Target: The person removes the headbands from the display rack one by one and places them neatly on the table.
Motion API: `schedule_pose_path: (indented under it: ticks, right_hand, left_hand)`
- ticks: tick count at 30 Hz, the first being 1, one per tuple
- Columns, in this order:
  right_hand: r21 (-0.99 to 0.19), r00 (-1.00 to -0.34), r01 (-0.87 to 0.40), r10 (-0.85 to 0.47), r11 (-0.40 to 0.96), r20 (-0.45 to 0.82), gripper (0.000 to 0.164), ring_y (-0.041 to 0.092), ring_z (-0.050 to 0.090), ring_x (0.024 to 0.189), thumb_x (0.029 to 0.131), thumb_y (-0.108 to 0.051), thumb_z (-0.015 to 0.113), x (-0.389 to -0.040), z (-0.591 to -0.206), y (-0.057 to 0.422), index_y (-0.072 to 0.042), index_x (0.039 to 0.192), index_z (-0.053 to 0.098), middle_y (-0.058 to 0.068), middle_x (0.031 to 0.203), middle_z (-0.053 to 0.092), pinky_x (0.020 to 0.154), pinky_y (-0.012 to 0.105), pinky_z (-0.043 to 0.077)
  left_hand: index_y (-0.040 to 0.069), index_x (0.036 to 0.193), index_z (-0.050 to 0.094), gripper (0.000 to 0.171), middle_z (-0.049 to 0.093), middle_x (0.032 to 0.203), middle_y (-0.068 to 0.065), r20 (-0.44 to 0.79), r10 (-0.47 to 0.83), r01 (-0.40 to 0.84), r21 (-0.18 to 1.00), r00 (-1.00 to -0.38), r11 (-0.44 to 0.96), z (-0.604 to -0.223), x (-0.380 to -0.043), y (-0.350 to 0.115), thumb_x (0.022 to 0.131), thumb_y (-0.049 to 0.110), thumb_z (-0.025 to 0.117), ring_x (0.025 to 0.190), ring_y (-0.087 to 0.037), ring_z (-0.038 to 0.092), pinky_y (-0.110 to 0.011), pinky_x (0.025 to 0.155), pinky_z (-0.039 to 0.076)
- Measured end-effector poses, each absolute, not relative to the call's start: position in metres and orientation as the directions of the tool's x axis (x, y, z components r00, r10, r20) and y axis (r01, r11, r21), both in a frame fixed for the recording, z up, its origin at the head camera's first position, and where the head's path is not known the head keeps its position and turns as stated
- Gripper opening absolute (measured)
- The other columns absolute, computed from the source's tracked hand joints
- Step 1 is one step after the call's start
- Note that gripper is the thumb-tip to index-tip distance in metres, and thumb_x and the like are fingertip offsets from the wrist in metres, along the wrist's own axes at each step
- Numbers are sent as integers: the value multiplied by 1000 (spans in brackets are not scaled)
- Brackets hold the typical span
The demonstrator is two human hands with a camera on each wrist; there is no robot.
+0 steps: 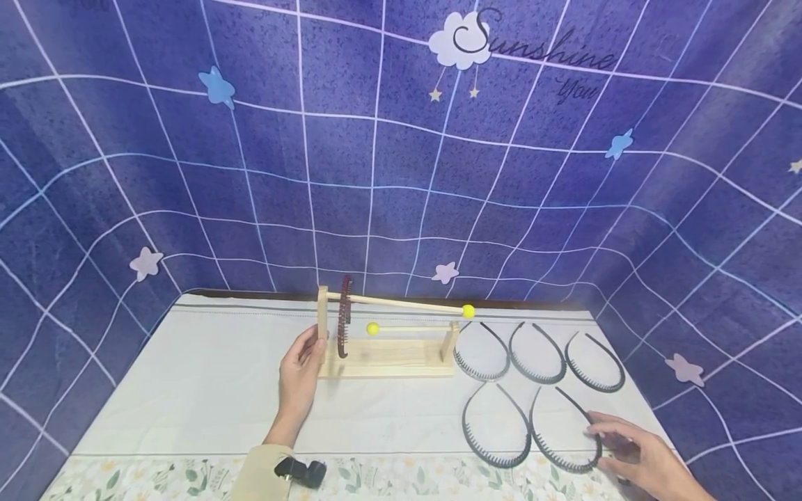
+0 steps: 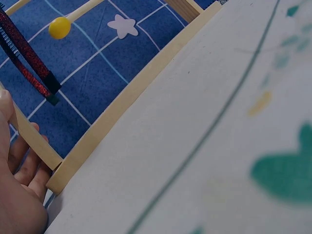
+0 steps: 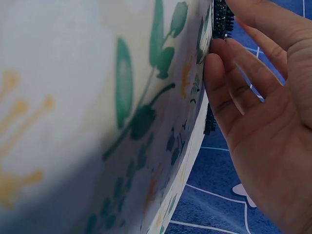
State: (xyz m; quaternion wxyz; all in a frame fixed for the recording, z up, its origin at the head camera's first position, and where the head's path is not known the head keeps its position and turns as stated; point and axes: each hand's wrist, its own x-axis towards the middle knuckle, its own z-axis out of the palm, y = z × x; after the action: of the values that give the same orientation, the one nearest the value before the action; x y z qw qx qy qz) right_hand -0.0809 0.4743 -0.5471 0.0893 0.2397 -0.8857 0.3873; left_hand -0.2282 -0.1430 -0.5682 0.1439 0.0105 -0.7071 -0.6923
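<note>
My left hand (image 1: 299, 365) grips the left post of a wooden display stand (image 1: 388, 358), thumb on the near side and fingers behind it, as the left wrist view also shows. From the stand's upper rod hangs a dark red toothed headband (image 1: 342, 327). Both rods end in yellow balls; the lower rod carries nothing. At the lower right, my right hand (image 1: 639, 452) is beside a black toothed headband (image 1: 551, 452), its fingers loosely bent at the outer edge. In the right wrist view, fingertips are close to a dark glittery headband end (image 3: 222, 22); firm contact cannot be made out.
Several more black headbands, including one at the far right (image 1: 595, 386), lie in two rows right of the stand. A white cloth with a floral border (image 1: 376, 476) covers the table. A blue gridded curtain (image 1: 401, 174) stands behind and at both sides.
</note>
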Motion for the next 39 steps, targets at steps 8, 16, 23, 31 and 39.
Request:
schedule_pose_path:
  ticks: [8,16,23,31,39]
  right_hand:
    - [-564,-862,-479,-237,673,448,54,-8,69,109,75,15,94,-80,-546,469,-7,123,80,-20,144,69,86,7,61]
    - [-510,-813,-448,-96,734,575,48,-7,71,88,77,24,86,-85,-529,448,-7,114,82,-17,127,77,74,5,58]
    - [-510,-770,-435,-12,742,638,41,-8,69,80,81,22,84,-89,-505,417,-7,110,84,-5,101,83,84,1,52]
    - [-688,-791,-327,212,648,575,25,-1,72,75,92,20,76,-91,-482,369,1,108,82,-16,100,80,87,2,54]
    - [-722,-770,-418,207,551,604,21,0,72,79,95,22,71,-106,-467,326,9,110,77,-15,98,79,73,8,60]
  left_hand:
    - [5,160,55,54,62,152,-18,188,-212,179,982,-959,61,-570,-229,-142,116,35,64,139,-23,62,-9,111,52]
    - [5,159,56,54,63,151,-18,206,-225,198,978,-952,58,-572,-231,-142,116,36,64,140,-28,62,-10,112,52]
    - [6,159,56,58,64,151,-17,193,-223,185,981,-956,56,-572,-231,-142,115,41,65,136,-16,63,-13,113,53]
    - [6,159,56,54,64,151,-17,199,-220,194,980,-955,43,-571,-231,-143,115,36,64,131,-6,62,-13,114,52]
    - [6,160,55,54,63,153,-17,189,-212,184,982,-959,39,-568,-228,-143,115,36,64,130,-2,62,-10,113,51]
